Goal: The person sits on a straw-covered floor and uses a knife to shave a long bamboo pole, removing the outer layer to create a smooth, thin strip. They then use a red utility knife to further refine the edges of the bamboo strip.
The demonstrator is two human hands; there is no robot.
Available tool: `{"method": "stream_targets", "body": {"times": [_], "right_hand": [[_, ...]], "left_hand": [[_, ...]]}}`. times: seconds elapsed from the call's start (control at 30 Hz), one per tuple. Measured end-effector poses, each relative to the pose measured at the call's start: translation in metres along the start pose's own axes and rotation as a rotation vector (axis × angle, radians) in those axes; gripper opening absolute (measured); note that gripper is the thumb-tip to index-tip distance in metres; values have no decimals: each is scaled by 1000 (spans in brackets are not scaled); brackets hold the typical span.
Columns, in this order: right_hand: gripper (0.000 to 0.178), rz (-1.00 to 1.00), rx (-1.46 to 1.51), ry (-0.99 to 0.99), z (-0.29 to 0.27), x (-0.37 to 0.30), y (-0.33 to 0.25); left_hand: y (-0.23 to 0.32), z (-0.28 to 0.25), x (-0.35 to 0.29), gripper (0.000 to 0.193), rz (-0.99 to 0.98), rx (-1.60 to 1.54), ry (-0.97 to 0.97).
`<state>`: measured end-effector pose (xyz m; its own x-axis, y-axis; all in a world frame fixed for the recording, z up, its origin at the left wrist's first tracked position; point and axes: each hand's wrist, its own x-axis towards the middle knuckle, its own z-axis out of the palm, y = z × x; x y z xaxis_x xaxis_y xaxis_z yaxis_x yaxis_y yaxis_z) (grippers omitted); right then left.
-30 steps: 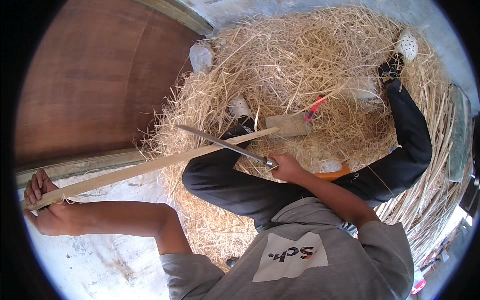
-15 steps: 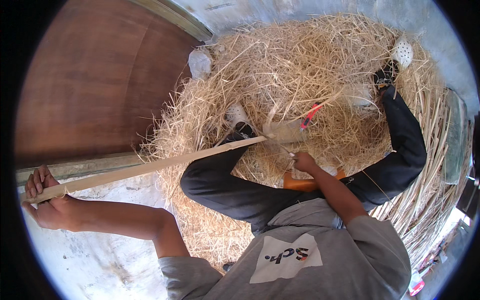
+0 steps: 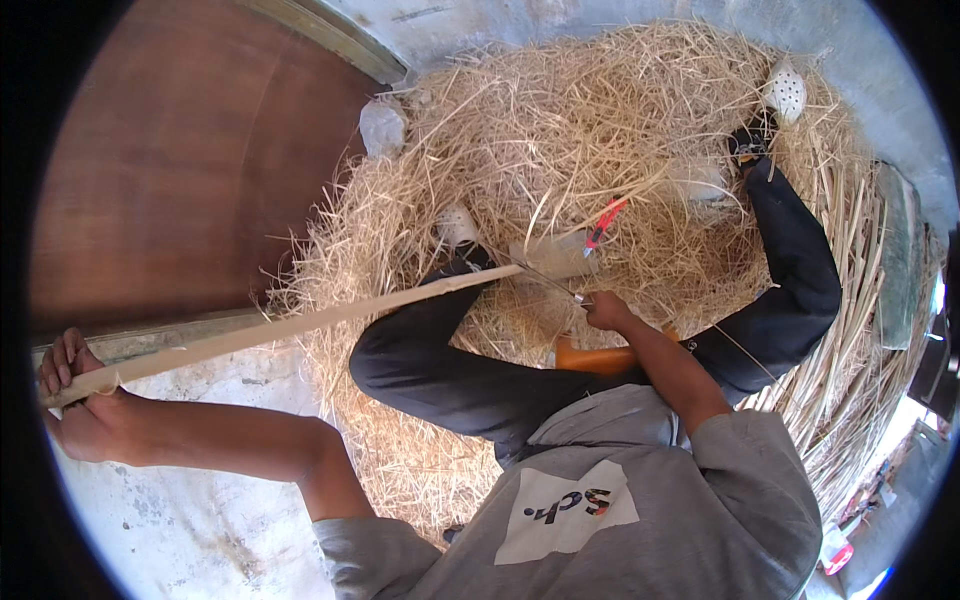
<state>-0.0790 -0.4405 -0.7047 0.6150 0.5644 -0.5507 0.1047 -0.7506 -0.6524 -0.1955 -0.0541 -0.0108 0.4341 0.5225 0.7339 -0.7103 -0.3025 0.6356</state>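
Observation:
My left hand (image 3: 82, 398), at the far left, grips one end of a long, flat, pale strip of wood or bamboo (image 3: 300, 325). The strip slants across my left leg, and its other end lies between my feet. My right hand (image 3: 606, 310) is closed around the handle of a knife (image 3: 560, 287). Its thin blade points left and meets or crosses the strip's far end; I cannot tell whether it is cutting in. A pale block (image 3: 575, 255) lies just beyond that end. On the shavings beside the block is a red utility knife (image 3: 604, 225).
Straw-like shavings (image 3: 560, 130) pile around my feet. Beneath me shows an orange low seat (image 3: 595, 357). A brown door panel (image 3: 180, 170) stands left, with a whitish stone (image 3: 383, 127) by its edge. Long thin strips (image 3: 850, 300) lean at the right.
The whole view has shifted slightly. My right hand and the knife have moved a little right, away from the strip's end. My left hand keeps its hold.

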Motion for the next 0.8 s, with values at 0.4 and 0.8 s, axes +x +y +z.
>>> {"method": "stream_targets", "body": {"times": [0.4, 0.8], "right_hand": [[27, -120, -90, -144, -45, 3, 40], [31, -66, -233, -181, -88, -7, 93]], "left_hand": [[-35, -23, 17, 39, 23, 334, 222], [-37, -37, 29, 42, -3, 231, 162]]}}
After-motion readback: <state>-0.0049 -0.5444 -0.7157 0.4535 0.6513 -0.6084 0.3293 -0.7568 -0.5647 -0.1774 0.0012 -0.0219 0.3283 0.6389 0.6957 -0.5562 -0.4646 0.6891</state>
